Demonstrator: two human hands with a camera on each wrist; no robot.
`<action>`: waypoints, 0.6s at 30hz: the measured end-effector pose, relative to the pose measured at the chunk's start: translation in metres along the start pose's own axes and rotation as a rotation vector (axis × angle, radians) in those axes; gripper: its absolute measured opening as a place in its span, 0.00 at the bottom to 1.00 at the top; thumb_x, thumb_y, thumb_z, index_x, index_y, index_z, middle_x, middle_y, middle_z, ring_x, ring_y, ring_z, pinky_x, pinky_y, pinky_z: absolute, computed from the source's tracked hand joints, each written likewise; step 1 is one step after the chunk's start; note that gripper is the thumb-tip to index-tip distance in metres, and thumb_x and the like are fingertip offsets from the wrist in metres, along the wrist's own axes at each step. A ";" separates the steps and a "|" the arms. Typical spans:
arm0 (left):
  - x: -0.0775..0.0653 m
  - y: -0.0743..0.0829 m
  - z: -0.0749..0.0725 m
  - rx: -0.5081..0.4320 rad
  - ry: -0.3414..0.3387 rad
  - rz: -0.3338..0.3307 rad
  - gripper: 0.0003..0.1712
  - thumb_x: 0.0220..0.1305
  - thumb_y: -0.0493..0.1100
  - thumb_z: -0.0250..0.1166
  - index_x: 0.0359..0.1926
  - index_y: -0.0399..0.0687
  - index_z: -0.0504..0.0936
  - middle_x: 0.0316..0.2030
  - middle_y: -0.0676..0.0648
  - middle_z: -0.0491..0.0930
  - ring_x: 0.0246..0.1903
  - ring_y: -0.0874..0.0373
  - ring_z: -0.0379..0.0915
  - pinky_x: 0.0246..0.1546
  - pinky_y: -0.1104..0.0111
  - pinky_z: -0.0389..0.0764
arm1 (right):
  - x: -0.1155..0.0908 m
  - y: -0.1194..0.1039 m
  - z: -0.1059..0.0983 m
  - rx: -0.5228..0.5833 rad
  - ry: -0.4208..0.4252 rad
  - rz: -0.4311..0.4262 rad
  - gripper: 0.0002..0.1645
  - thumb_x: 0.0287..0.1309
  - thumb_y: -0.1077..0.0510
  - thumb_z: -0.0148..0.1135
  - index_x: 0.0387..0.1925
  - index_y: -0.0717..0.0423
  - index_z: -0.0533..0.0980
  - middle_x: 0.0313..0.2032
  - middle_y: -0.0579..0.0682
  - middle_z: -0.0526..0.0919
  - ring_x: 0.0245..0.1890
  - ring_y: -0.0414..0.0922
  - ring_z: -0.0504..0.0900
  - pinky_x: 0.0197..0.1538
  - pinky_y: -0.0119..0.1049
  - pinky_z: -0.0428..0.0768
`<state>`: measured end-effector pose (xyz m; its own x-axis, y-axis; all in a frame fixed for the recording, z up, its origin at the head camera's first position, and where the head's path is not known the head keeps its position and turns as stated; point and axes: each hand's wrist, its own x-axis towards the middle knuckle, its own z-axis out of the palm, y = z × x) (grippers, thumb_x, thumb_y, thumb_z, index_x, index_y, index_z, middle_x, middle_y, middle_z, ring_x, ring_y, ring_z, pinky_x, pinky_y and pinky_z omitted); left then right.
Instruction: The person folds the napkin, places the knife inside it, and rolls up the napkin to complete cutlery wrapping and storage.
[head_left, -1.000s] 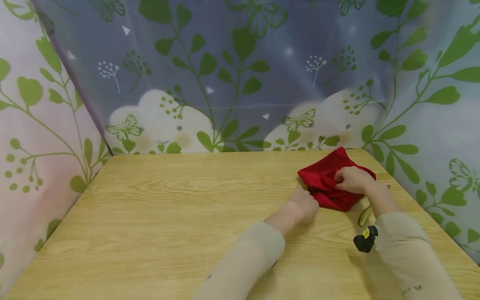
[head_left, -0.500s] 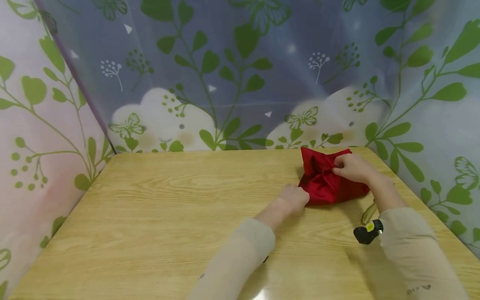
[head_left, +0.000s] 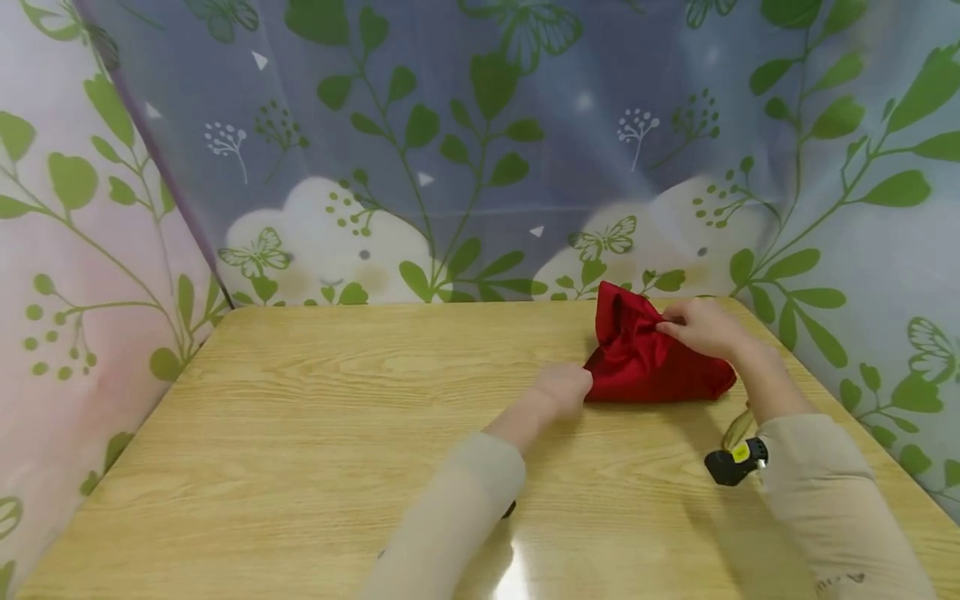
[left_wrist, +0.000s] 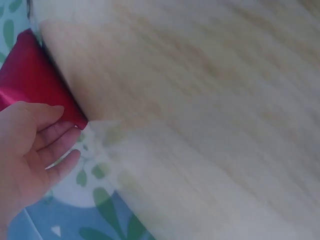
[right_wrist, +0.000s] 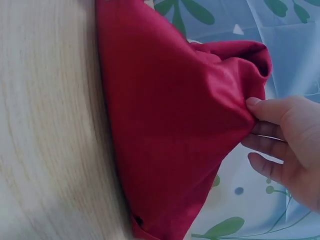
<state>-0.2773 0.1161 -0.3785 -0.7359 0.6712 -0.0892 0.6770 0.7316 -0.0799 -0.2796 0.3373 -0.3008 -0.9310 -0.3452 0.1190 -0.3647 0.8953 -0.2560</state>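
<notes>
A shiny red cloth (head_left: 648, 375) stands bunched up at the right back of the table, its upper part raised in folds and its lower edge at the tabletop. The right hand (head_left: 701, 325) pinches the raised part from the right; in the right wrist view the thumb of this hand (right_wrist: 290, 135) lies on the cloth (right_wrist: 165, 115) with fingers behind. At the lower left corner of the cloth is the left hand (head_left: 558, 390). Up close in the left wrist view, the left hand (left_wrist: 35, 150) pinches that corner of the cloth (left_wrist: 37, 80) between thumb and fingers.
The wooden table (head_left: 337, 433) spreads out to the left of both hands. A patterned curtain (head_left: 420, 167) stands right behind its back edge. A black wrist camera (head_left: 735, 463) hangs by the right sleeve, with an olive-coloured strip (head_left: 738, 427) just above it.
The cloth has gone from lying spread to raised, with a fold standing up at its left. The left hand has moved left with its corner; the right hand has risen slightly.
</notes>
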 end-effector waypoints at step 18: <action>-0.023 -0.052 -0.017 -0.146 0.207 -0.108 0.03 0.57 0.37 0.58 0.34 0.46 0.78 0.30 0.52 0.78 0.31 0.58 0.76 0.30 0.69 0.74 | 0.027 -0.039 -0.029 -0.026 0.272 -0.055 0.10 0.62 0.60 0.53 0.29 0.63 0.76 0.27 0.57 0.78 0.27 0.53 0.75 0.35 0.49 0.71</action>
<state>-0.2956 0.0648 -0.3551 -0.8006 0.5874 0.1184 0.5967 0.7997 0.0673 -0.2896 0.3012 -0.2595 -0.8693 -0.3085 0.3862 -0.4108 0.8854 -0.2175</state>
